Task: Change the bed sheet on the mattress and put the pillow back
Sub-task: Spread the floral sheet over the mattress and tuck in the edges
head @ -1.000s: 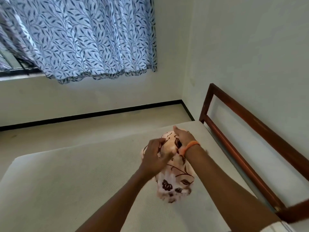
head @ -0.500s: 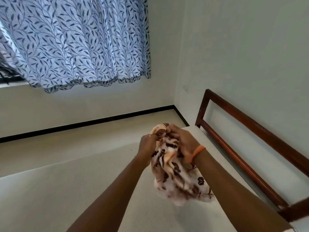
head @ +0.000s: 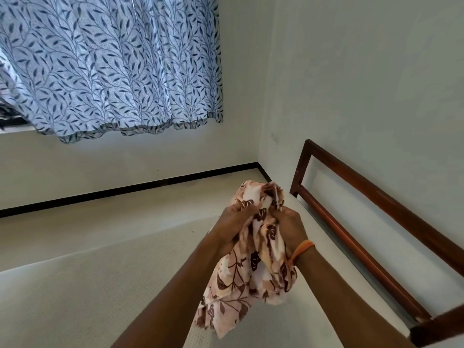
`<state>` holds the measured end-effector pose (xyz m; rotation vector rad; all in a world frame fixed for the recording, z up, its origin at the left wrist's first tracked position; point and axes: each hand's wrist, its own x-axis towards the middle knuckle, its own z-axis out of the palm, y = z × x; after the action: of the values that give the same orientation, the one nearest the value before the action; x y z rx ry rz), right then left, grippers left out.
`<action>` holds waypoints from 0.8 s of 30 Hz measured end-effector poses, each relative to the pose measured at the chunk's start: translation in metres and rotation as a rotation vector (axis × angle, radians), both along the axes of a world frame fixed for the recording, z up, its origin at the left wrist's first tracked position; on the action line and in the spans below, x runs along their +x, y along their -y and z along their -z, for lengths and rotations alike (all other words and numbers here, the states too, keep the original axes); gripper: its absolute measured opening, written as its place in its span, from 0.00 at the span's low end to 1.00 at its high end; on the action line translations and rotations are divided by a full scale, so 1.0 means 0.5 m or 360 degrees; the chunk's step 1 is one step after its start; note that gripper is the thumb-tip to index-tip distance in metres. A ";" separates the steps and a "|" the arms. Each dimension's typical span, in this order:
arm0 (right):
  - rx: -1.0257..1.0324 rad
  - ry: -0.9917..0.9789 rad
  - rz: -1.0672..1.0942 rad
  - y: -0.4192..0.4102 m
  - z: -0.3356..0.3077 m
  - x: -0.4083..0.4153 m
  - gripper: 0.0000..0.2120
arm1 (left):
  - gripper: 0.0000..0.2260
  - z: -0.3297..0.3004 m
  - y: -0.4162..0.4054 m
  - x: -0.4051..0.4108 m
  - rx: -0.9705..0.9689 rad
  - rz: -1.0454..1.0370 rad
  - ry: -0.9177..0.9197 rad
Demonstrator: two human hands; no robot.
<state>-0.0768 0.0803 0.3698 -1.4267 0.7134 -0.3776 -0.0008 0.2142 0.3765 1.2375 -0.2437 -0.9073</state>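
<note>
I hold the bunched sheet (head: 253, 252) up over the bare mattress (head: 75, 292), near its far right corner, with my left hand (head: 234, 227) and right hand (head: 291, 228) both squeezing its top, so I can shake it open.

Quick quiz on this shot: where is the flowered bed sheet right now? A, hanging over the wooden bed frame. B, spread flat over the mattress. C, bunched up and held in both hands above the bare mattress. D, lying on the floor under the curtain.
C: the left hand and right hand both grip the bunched flowered bed sheet, which hangs between them over the bare mattress.
</note>
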 end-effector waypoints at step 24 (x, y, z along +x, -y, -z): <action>-0.0153 -0.0077 -0.0246 0.190 -0.065 0.041 0.08 | 0.12 -0.038 -0.043 0.141 0.0481 -0.0760 0.0366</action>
<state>-0.0563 -0.0146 0.4025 -1.5754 0.6261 -0.2608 0.0697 0.2354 0.3956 1.5951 0.0147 -0.3947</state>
